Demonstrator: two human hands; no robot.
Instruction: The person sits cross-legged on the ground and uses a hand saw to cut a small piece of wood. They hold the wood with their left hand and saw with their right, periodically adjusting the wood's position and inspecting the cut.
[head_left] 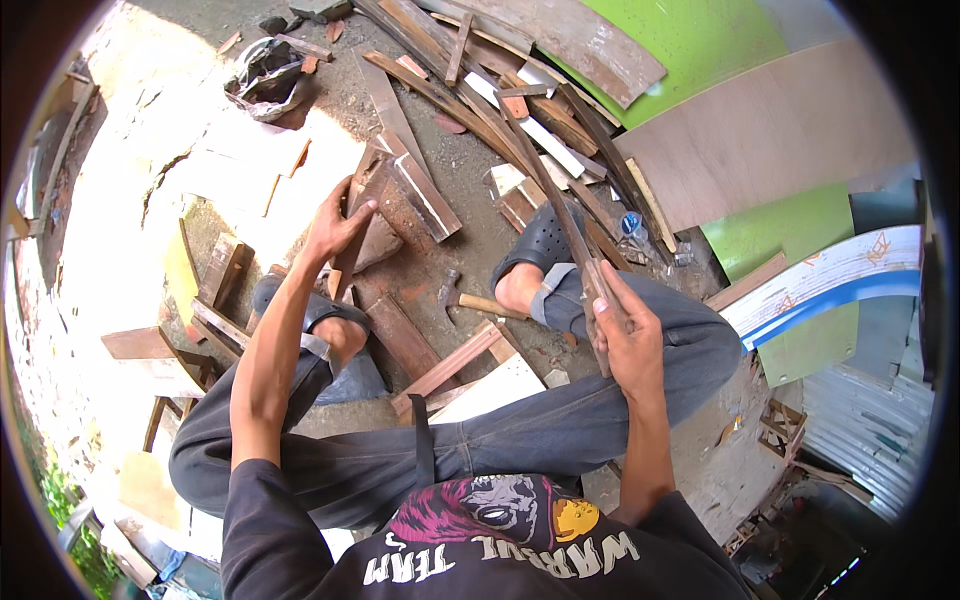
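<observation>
My left hand point(332, 228) is closed around a short dark wooden board point(346, 262), its thumb lying across the near face. Just beyond that hand, another brown board with a pale edge point(420, 190) leans over a stone-like lump. In my right hand point(632, 340), above my right knee, is a long, narrow wooden strip point(562, 215). The strip slants away from me toward the scrap pile, the fingers pressed along its near end. Between my feet a claw hammer point(450, 295) with a light wooden handle point(492, 306) rests on the ground.
Scrap wood point(480, 110) is heaped ahead. Green sheets point(690, 50) and a brown panel point(770, 130) lie at the right, near corrugated metal point(865, 440). A dark plastic bag point(268, 78) sits far left. Wood offcuts point(400, 335) surround my feet.
</observation>
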